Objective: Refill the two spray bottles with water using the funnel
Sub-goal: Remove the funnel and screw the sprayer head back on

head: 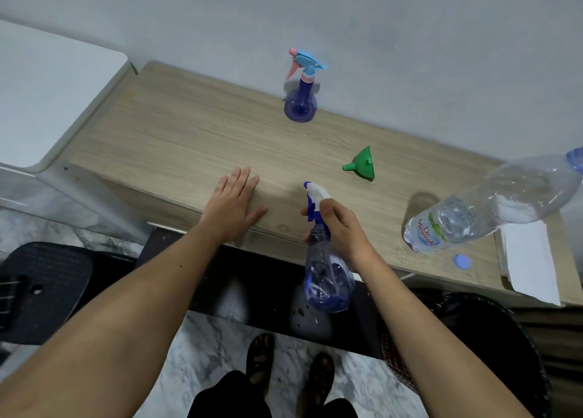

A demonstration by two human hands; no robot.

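The right hand (pixel 339 225) is curled around the neck of a clear blue spray bottle (pixel 328 279), just under its white and blue trigger head (pixel 315 200), and holds it in the air at the near edge of the desk (pixel 176 140). The left hand (pixel 233 203) lies flat on the desk with the fingers spread and holds nothing.

From the held bottle, the green funnel (pixel 361 164) lies on its side at about 1 o'clock, and the second spray bottle (pixel 301 97), with a pink and light blue head, stands upright at 12 o'clock near the wall. A big water bottle (pixel 492 203) stands at 3 o'clock, with a loose blue cap (pixel 462 262) on the desk beside it and white paper (pixel 530 260) next to that.

The held bottle looks like thin, stiff plastic, and I judge it light, with only a little liquid inside (if any). The neck is the sensible place to grip, because the body may dent and turn slippery when wet. The head probably unscrews, so one hand should take the body. The funnel is small and light, best taken at its rim. The water bottle seems heavy and soft, so it needs a grip around the middle.
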